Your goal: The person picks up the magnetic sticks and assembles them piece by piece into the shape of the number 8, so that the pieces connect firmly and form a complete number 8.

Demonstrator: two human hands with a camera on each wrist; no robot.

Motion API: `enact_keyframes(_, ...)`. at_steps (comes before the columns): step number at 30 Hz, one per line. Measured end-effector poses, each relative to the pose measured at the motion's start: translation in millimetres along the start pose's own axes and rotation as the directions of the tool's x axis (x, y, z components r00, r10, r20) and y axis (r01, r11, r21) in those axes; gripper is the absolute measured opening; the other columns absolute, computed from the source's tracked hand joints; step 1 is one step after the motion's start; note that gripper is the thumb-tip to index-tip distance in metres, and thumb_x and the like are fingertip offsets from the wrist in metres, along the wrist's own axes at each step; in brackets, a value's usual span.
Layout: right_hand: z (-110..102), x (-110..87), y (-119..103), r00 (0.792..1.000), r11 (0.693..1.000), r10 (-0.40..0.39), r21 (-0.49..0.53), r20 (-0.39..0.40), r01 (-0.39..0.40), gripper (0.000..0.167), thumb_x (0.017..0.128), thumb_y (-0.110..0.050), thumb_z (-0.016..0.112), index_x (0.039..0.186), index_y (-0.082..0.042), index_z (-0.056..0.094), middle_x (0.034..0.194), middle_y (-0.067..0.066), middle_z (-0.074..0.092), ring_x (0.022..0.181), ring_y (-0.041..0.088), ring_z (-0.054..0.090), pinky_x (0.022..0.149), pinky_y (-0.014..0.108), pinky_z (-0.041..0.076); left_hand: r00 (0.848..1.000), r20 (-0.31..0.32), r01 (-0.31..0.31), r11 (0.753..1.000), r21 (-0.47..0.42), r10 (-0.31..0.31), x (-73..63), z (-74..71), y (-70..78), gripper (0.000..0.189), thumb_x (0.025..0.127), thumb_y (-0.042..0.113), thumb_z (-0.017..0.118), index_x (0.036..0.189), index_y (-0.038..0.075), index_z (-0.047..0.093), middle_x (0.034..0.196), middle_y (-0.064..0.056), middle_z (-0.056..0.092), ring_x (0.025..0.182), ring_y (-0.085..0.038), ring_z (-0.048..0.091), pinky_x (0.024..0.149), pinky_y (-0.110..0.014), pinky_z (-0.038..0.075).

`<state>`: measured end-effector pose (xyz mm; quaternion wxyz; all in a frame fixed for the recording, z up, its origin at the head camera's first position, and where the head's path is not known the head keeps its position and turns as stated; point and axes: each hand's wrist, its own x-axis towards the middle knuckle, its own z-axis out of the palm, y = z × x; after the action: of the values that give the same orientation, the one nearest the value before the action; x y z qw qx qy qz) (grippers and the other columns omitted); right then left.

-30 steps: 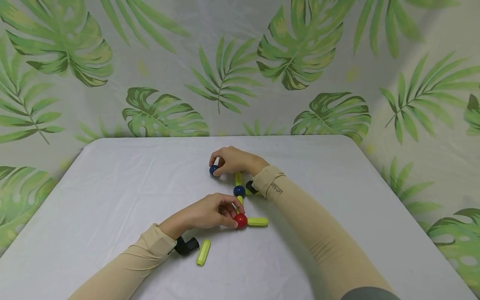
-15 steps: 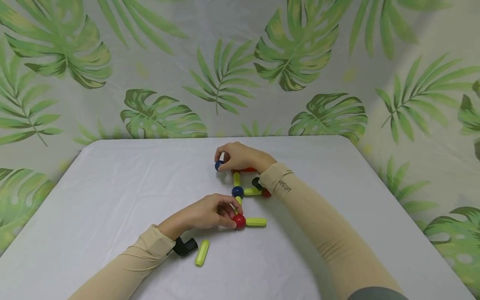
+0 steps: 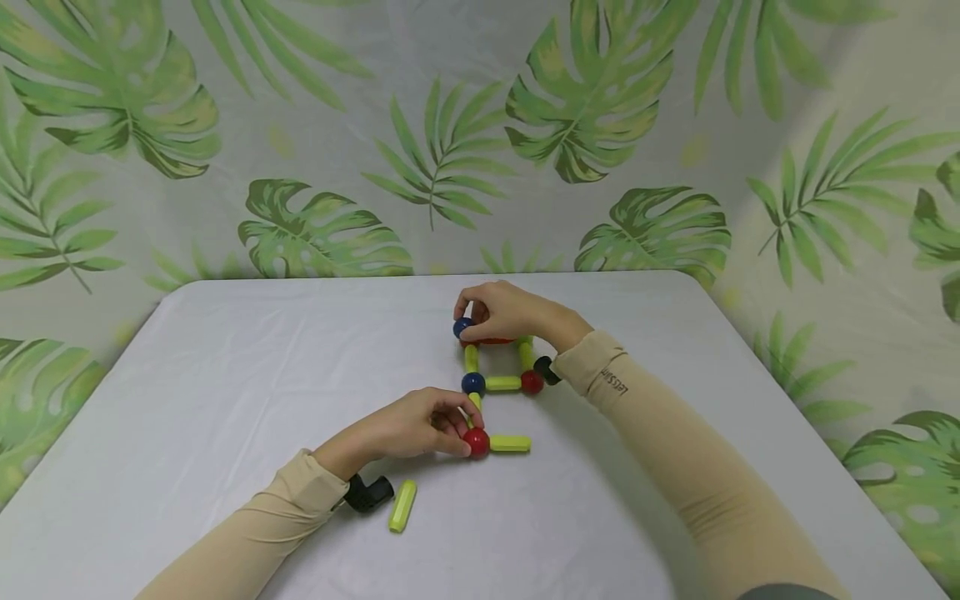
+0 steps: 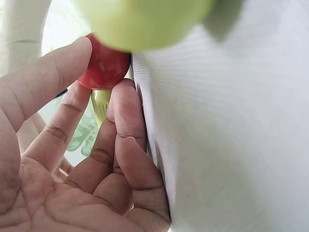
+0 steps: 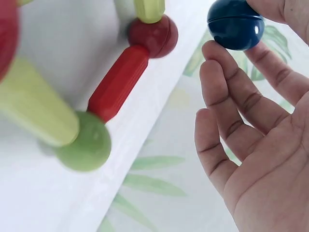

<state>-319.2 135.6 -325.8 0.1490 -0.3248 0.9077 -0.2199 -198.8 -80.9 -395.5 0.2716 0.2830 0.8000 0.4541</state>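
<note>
My left hand (image 3: 423, 422) pinches a glossy red ball (image 3: 476, 443) between thumb and fingers at the near end of a ball-and-rod frame. From this ball a yellow-green rod (image 3: 510, 444) points right, and another leads back to a blue ball (image 3: 473, 383). Farther back, my right hand (image 3: 510, 312) holds a separate blue ball (image 5: 236, 24) by thumb and fingertips. In the right wrist view this ball is apart from the frame's far side, where a red rod (image 5: 119, 83) joins a dark red ball (image 5: 153, 36) to a green ball (image 5: 84, 142).
A loose yellow-green rod (image 3: 402, 506) lies near the left wrist, beside its black wrist camera (image 3: 369, 493). Another red ball (image 3: 532, 382) forms the frame's right corner. White cloth covers the table (image 3: 247, 375), with a leaf-print curtain (image 3: 442, 150) behind its far edge.
My right hand has moved right and slightly back with the blue ball, now over the frame's far left corner. More of the frame shows. The left hand stays on the red ball.
</note>
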Motion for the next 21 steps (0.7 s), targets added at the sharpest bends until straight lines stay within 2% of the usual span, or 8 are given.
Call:
enact_keyframes(5, -2, -23.8, 5, 1.0, 1.0, -0.008, 0.018, -0.012, 0.008, 0.027, 0.099, -0.025, 0.075, 0.122, -0.013, 0.07, 0.098, 0.004, 0.074, 0.091, 0.018, 0.066, 0.084, 0.032, 0.054, 1.0, 0.0, -0.001, 1.0, -0.002, 0.001, 0.6, -0.1, -0.3, 0.026, 0.094, 0.012, 0.083, 0.118, 0.013, 0.074, 0.099, -0.004, 0.072, 0.088, -0.014, 0.065, 0.08, -0.026, 0.052)
enact_keyframes(10, 3, -51.0, 11, 1.0, 0.999, 0.007, 0.047, -0.022, -0.006, 0.028, 0.1, -0.029, 0.076, 0.124, -0.015, 0.07, 0.1, 0.001, 0.074, 0.099, 0.018, 0.068, 0.091, 0.037, 0.056, 1.0, -0.003, 0.015, 1.0, 0.005, -0.015, 0.0, 0.2, 1.7, 0.025, 0.094, 0.013, 0.083, 0.117, 0.016, 0.074, 0.099, -0.002, 0.073, 0.089, -0.015, 0.066, 0.082, -0.028, 0.053)
enact_keyframes(18, 16, -87.9, 18, 1.0, 0.995, 0.018, 0.094, -0.014, -0.016, 0.03, 0.099, -0.03, 0.076, 0.124, -0.016, 0.069, 0.102, -0.003, 0.074, 0.098, 0.013, 0.066, 0.089, 0.038, 0.052, 1.0, -0.007, 0.021, 1.0, 0.008, -0.021, 0.5, -0.6, 1.8, 0.025, 0.093, 0.011, 0.084, 0.116, 0.017, 0.075, 0.098, -0.001, 0.073, 0.088, -0.015, 0.066, 0.08, -0.025, 0.052)
enact_keyframes(21, 20, -102.9, 20, 1.0, 0.993, 0.025, 0.115, -0.019, -0.022, 0.029, 0.099, -0.03, 0.077, 0.123, -0.018, 0.069, 0.102, -0.005, 0.074, 0.098, 0.013, 0.067, 0.091, 0.042, 0.052, 1.0, -0.004, 0.019, 1.0, 0.002, -0.019, 1.3, 0.9, 2.5, 0.025, 0.093, 0.011, 0.083, 0.116, 0.017, 0.075, 0.098, -0.001, 0.073, 0.088, -0.016, 0.066, 0.08, -0.025, 0.052)
